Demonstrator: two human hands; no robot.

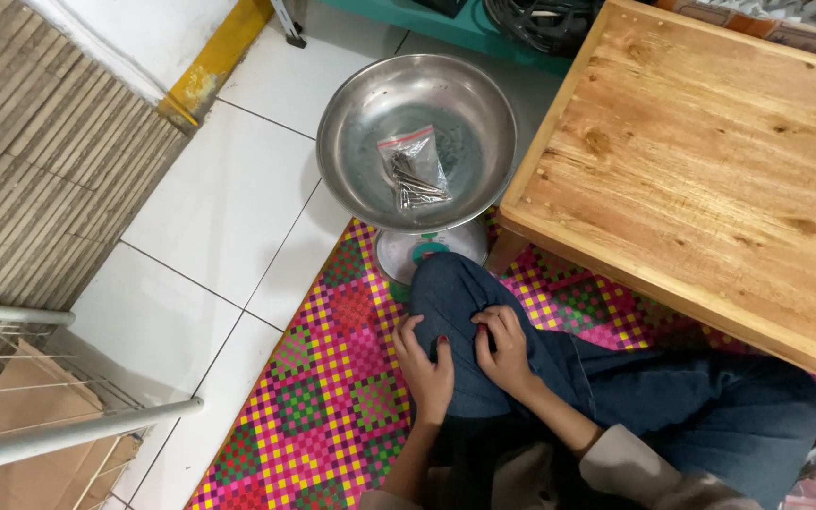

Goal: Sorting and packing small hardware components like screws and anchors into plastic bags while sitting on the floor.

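Head view: a seated person's lap is looked down on, over a tiled floor and a bright checked mat.
Left hand: it is laid flat on the knee of the blue jeans, and nothing is held.
Left grip: the fingers are spread apart and loosely curled over the denim.
Right hand: it is rested on the same knee, just beside the left hand, and nothing is held.
Right grip: the fingers are bent inward, with nothing enclosed by them.
Scale: a steel pan is carried on a round weighing scale, which is placed at the mat's edge, just beyond the knee.
Bag: a small clear bag of nails is seen lying in the middle of the pan, apart from both hands.
Counter: a low wooden counter is set to the right of the scale, with one leg on the mat.
Wire rack: it is seen at lower left, over a cardboard box.
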